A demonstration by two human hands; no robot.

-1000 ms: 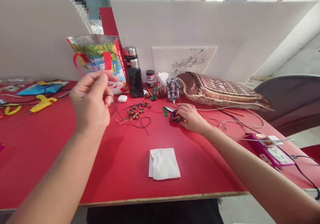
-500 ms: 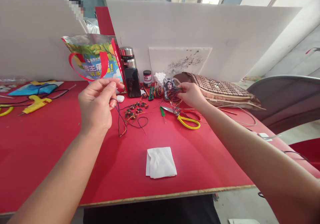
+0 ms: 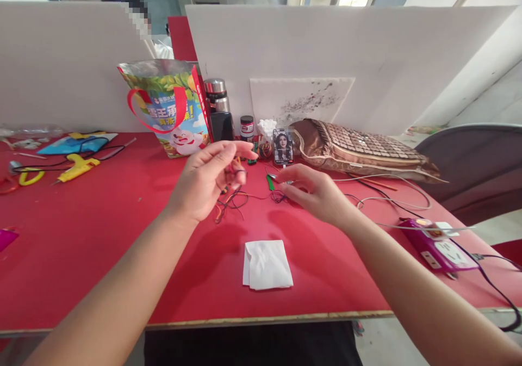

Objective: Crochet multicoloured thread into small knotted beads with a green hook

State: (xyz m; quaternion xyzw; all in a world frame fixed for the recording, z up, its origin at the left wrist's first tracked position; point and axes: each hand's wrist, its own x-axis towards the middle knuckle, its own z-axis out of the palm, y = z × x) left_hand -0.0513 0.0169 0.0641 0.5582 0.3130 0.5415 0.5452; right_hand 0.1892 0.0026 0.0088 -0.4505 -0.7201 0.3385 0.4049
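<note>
My left hand (image 3: 207, 180) is closed, its fingers curled around thin dark and orange cords (image 3: 235, 169). Loose cord ends (image 3: 230, 203) trail on the red table below it. My right hand (image 3: 312, 194) hovers over the table with thumb and fingers apart, and I see nothing gripped in it. By its fingertips lies a tool with a green handle (image 3: 270, 182), close to a metal tip like that of scissors, mostly covered by the hand. Dark tangled cord (image 3: 279, 196) rests beneath the right thumb. The knotted cord pieces are largely hidden behind my left hand.
A folded white tissue (image 3: 268, 265) lies near the front edge. Behind stand a colourful bag (image 3: 167, 110), a steel flask (image 3: 217, 95), a jar (image 3: 247, 128) and a lit phone (image 3: 283, 147). A yellow glue gun (image 3: 79, 168) is left; a purple power strip (image 3: 440, 249) is right.
My right hand has let go of the cord bundle and come down nearer the table, its fingers parting. My left hand has moved right with its cords. The view has shifted slightly.
</note>
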